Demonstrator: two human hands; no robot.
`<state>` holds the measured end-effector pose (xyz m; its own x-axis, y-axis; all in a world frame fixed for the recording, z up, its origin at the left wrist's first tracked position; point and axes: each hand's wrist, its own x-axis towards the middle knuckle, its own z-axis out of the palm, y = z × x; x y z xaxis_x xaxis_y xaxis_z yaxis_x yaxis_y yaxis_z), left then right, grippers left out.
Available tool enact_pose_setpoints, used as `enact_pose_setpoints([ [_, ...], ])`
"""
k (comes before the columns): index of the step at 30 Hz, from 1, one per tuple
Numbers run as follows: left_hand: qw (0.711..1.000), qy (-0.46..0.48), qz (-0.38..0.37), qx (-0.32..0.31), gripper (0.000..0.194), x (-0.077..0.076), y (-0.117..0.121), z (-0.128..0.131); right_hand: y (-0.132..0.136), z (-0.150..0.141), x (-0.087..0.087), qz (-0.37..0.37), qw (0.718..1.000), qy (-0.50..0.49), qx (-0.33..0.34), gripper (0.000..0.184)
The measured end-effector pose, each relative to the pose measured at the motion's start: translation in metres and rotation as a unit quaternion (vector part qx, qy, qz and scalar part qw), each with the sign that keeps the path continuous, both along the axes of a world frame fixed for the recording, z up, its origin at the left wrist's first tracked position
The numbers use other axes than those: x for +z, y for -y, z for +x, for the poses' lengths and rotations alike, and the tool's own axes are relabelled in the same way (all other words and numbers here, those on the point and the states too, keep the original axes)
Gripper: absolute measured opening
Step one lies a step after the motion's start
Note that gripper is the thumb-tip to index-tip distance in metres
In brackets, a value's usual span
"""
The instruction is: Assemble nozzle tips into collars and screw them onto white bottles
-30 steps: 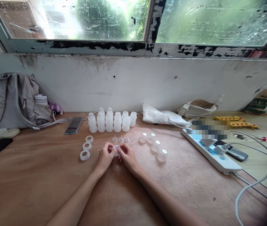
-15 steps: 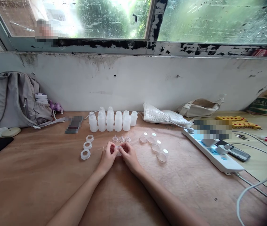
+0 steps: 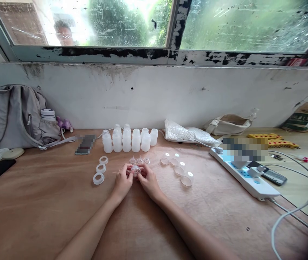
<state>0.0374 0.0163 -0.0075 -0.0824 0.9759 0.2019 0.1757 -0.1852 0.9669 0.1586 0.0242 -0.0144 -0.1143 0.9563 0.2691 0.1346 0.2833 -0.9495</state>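
A translucent baby bottle collar ring (image 3: 135, 168) is pinched between both hands, low over the table. My left hand (image 3: 123, 180) grips its left side with thumb and fingers. On its right side, my right hand (image 3: 148, 179) grips it the same way. Whether a teat sits inside the ring I cannot tell. Just behind the fingers lie several clear teats (image 3: 140, 161), standing tip up in a row. Collar rings (image 3: 98, 182) lie in a line to the left. Several clear domed caps (image 3: 186, 180) run in a slanting line on the right.
Frosted baby bottles (image 3: 127, 141) stand along the back, some capped. A phone (image 3: 85, 145) and a grey backpack (image 3: 21, 115) are at left. A white power strip (image 3: 246, 177) with cables lies at right, near a silvery packet (image 3: 189, 133) and a pouch (image 3: 230, 124). A person shows through the window.
The ring has been tipped up and shows more clearly between my fingers, its side facing me. Both hands stay at the same spot. The person outside has shifted right.
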Motion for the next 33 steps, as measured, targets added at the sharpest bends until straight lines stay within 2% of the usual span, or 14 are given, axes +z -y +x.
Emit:
enact_pose_setpoints([
  [3,0.998,-0.047,0.022,0.016,0.012,-0.001,-0.0002,0.0009,0.0002,-0.0005,-0.0008,0.01,1.0,0.017,-0.002,0.018],
  [6,0.998,-0.052,0.034,0.015,0.01,-0.002,0.0003,0.0028,-0.0004,-0.0006,-0.002,0.013,1.0,0.026,-0.009,0.017],
  [9,0.998,-0.054,0.044,0.001,0.01,-0.0017,0.0015,0.0039,-0.0019,-0.0002,-0.0031,0.008,0.999,0.024,-0.019,0.016],
  [14,0.992,-0.112,0.053,-0.036,0.019,0.0019,0.0031,0.0023,-0.0028,0.0005,-0.0024,0.006,1.0,0.003,-0.018,0.016],
  [24,0.978,-0.197,0.074,-0.015,0.019,0.004,0.0049,0.0019,0.0004,0.0003,-0.0005,0.003,1.0,0.008,-0.002,0.019],
  [33,0.966,-0.25,0.06,-0.007,0.022,0.0037,0.0063,0.0043,-0.001,-0.0003,-0.0013,0.012,0.999,0.036,-0.023,0.019],
])
